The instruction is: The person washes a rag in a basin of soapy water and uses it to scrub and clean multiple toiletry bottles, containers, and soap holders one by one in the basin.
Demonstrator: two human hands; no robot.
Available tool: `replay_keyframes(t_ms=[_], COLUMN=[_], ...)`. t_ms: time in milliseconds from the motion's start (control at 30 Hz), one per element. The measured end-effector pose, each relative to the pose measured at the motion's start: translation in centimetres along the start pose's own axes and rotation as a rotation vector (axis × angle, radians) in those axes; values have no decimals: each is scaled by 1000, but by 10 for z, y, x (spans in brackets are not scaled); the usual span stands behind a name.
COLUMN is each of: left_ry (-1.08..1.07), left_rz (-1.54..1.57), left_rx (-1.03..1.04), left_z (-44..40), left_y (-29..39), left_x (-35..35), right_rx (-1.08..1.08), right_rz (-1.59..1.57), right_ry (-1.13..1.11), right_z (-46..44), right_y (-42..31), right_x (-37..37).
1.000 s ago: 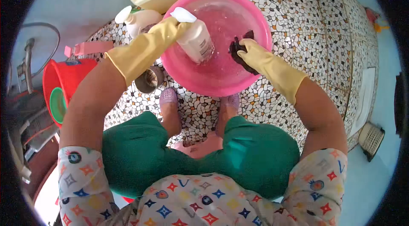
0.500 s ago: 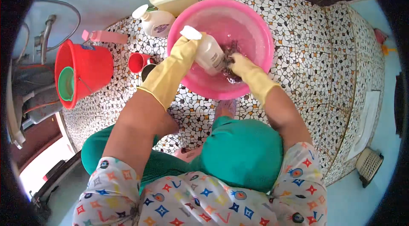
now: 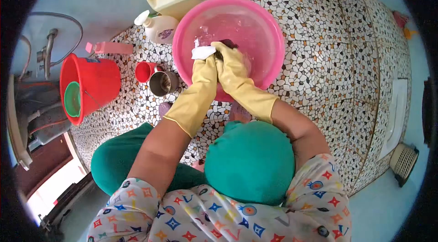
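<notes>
A pink basin of water stands on the mosaic floor. Over its left part my left hand, in a yellow rubber glove, is closed round the neck of a spray bottle; only its white head shows, the body being hidden by the gloves. Right beside it is my right hand, also gloved, with its fingers curled over a dark cloth against the bottle. Most of the cloth is hidden under that glove.
Left of the basin are a metal mug, a red cup, a red bucket and a pink bottle. A white pump bottle and a cream jug stand behind. A basket lies far right.
My right hand has moved left with the dark cloth, up to the bottle. The bottle has turned, so its labelled body no longer shows. My left hand stays on its neck.
</notes>
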State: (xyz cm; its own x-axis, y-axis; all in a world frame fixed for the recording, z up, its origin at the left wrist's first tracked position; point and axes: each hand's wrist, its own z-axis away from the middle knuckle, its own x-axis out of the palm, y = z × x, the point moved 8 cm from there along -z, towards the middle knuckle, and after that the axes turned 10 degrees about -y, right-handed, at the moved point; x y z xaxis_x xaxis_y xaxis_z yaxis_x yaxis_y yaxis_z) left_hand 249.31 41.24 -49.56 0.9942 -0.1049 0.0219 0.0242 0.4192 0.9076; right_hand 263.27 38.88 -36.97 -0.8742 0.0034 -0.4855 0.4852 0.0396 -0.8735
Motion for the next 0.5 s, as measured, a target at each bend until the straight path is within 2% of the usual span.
replay_keyframes(t_ms=[100,133,167,233,333,367,400,500], left_ry=[-65,-50,-55,-13,-7,-13,5,-11], left_rz=[169,-48,-64,-43,69,118,192,277], left_rx=[20,133,95,82,-7,-56,-17,-4], left_z=[4,2,24,35,40,43,32,33], left_y=[7,17,54,68,70,71,46,35], left_x=[3,-2,11,13,8,6,-4,-17], right_rx=[63,149,265,480,579,506,514,509], right_rz=[-48,-103,-172,-154,17,98,115,114], right_ry=[30,-55,-124,-223,-331,-318,-344,-445], right_z=[-18,-35,-47,-63,-74,-72,-66,-44], right_y=[1,14,28,49,67,75,87,134], right_x=[0,9,9,15,10,7,5,1])
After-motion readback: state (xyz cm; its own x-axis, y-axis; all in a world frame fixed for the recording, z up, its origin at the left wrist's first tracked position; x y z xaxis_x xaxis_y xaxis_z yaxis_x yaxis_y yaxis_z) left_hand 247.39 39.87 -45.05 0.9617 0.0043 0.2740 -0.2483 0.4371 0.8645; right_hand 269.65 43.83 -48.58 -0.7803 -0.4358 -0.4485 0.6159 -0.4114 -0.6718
